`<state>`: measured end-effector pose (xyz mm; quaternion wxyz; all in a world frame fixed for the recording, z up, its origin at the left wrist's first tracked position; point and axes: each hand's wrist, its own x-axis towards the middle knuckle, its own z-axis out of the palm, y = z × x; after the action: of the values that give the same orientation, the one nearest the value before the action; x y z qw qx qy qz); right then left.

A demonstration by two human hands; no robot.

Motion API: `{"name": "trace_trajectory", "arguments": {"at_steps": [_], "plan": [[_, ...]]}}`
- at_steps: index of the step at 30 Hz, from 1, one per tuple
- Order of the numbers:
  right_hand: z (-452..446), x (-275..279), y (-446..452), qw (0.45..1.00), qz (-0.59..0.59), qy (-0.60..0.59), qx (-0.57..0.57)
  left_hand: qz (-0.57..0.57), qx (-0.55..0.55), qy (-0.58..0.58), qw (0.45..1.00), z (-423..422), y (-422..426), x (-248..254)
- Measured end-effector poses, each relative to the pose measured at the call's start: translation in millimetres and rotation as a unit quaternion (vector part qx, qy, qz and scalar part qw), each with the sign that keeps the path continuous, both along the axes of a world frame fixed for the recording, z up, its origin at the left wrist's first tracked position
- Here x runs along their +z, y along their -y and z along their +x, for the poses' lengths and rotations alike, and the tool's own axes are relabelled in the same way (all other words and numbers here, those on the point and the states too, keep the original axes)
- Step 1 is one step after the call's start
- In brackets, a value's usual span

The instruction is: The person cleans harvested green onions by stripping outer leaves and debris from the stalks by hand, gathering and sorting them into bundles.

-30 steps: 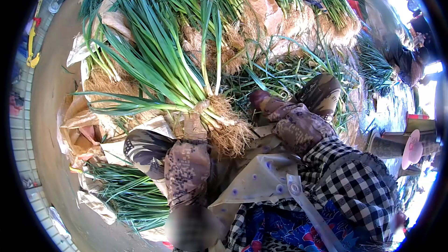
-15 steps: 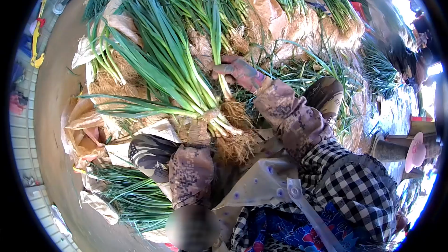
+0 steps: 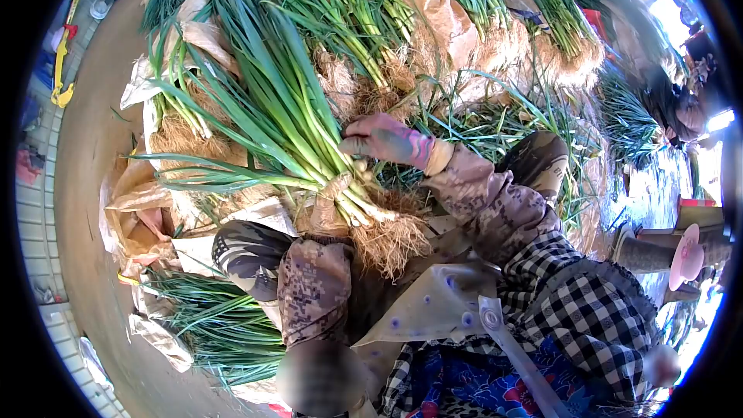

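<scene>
My left hand [image 3: 328, 209] is wrapped round the lower stalks of a bunch of green onions [image 3: 298, 135]. The long leaves fan out up and to the left, and tangled brown roots [image 3: 392, 244] hang at the lower right. My right hand [image 3: 389, 142], in a pinkish, stained glove, is closed at the right edge of the same bunch. Its curled fingers press on the pale stalks, and the fingertips are partly hidden. Loose onion leaves [image 3: 495, 120] lie beyond my right wrist.
More green onions [image 3: 348, 11] with long roots lie in rows along the back. Another pile [image 3: 220, 325] sits at lower left beside brown sacking [image 3: 139, 201]. My camouflage-clad knees flank the work. A pink hat [image 3: 686, 255] is at right, a yellow-framed object [image 3: 60, 70] at upper left.
My right hand has moved left and down, bringing a separate green onion stalk against the bunch. The bunch has shifted slightly, its leaves now more gathered. My left hand keeps its hold.
</scene>
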<state>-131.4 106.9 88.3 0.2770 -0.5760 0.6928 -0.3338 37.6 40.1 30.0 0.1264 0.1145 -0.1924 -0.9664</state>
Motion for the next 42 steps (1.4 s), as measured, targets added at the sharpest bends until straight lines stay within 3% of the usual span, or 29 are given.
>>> {"name": "trace_trajectory", "arguments": {"at_steps": [1, 2, 4, 5, 6, 9, 10, 13, 16, 17, 18, 19, 21, 23, 25, 27, 28, 29, 31, 33, 35, 39, 42], "plan": [[-5.9, -1.1, -0.6, 0.996, 0.020, 0.089, -0.001, 0.016, -0.016, -0.026, 0.999, -2.0, -0.7, -9.5], [-10.9, -7.8, -2.3, 0.991, -0.011, 0.126, -0.049, 0.050, -0.134, -0.197, 0.970, -10.3, 13.8, -37.7], [-18.6, -5.0, 0.5, 0.955, -0.044, 0.252, -0.148, 0.072, -0.221, -0.252, 0.940, -9.5, 19.2, -72.2], [-25.3, -0.7, 2.8, 0.928, -0.062, 0.311, -0.197, 0.066, -0.232, -0.252, 0.937, -6.7, 20.1, -75.5], [-33.8, 15.8, 3.8, 0.897, -0.021, 0.405, -0.174, 0.053, -0.205, -0.214, 0.954, -3.2, 17.5, -72.1], [-71.0, 24.1, 11.8, 0.795, -0.065, 0.584, -0.150, 0.001, -0.105, -0.097, 0.990, 11.4, 12.7, -56.6], [-86.0, 31.2, 10.4, 0.783, -0.082, 0.601, -0.136, -0.011, -0.081, -0.081, 0.993, 16.9, 15.8, -49.3], [-118.5, 58.0, 3.8, 0.838, -0.095, 0.490, -0.221, -0.032, -0.015, -0.052, 0.998, 25.1, 24.2, -44.8], [-183.5, 80.2, -16.5, 0.919, -0.162, 0.326, -0.153, -0.048, 0.010, -0.033, 0.998, 25.3, 26.9, -51.1], [-224.8, 75.1, -25.9, 0.903, -0.242, 0.319, -0.157, -0.055, 0.009, -0.026, 0.998, 26.5, 26.6, -53.0], [-210.7, 120.6, -49.1, 0.850, -0.231, 0.380, -0.282, -0.063, 0.002, -0.019, 0.998, 27.3, 26.3, -55.9], [-257.2, 131.9, -78.5, 0.839, -0.242, 0.460, -0.161, -0.075, -0.016, -0.007, 0.997, 27.9, 26.9, -59.8], [-311.3, 136.2, -137.5, 0.800, -0.303, 0.510, -0.088, -0.102, -0.051, 0.012, 0.993, 32.3, 28.8, -71.8], [-313.3, 148.8, -185.3, 0.804, -0.349, 0.345, -0.335, -0.128, -0.088, 0.028, 0.988, 37.7, 30.4, -85.5], [-339.4, 122.9, -235.3, 0.748, -0.384, 0.437, -0.319, -0.141, -0.140, 0.043, 0.979, 38.7, 33.0, -80.6], [-340.6, 97.6, -261.6, 0.696, -0.408, 0.494, -0.325, -0.124, -0.222, 0.056, 0.965, 26.5, 27.5, -21.9], [-337.2, 88.2, -270.9, 0.672, -0.417, 0.513, -0.333, -0.135, -0.208, 0.021, 0.968, 23.5, 29.2, -30.8], [-344.5, 72.4, -281.8, 0.733, -0.320, 0.528, -0.284, -0.147, -0.196, -0.013, 0.970, 19.2, 31.4, -54.3], [-301.3, 56.9, -251.4, 0.759, -0.247, 0.425, -0.427, -0.167, -0.174, -0.079, 0.967, 9.8, 37.7, -88.3], [-248.5, 50.5, -208.3, 0.820, -0.165, 0.286, -0.468, -0.149, -0.138, -0.189, 0.961, 4.7, 15.7, -5.2], [-189.3, 63.7, -147.0, 0.874, -0.084, 0.273, -0.393, -0.144, -0.117, -0.213, 0.959, 19.5, 12.7, 26.5], [-128.4, 70.9, -80.8, 0.939, -0.011, 0.249, -0.238, -0.136, -0.017, -0.115, 0.984, 85.4, 16.4, 49.7], [-69.8, 80.2, -33.7, 0.948, 0.006, 0.310, -0.076, -0.152, 0.071, -0.044, 0.985, 135.3, 15.9, 63.5]]}}
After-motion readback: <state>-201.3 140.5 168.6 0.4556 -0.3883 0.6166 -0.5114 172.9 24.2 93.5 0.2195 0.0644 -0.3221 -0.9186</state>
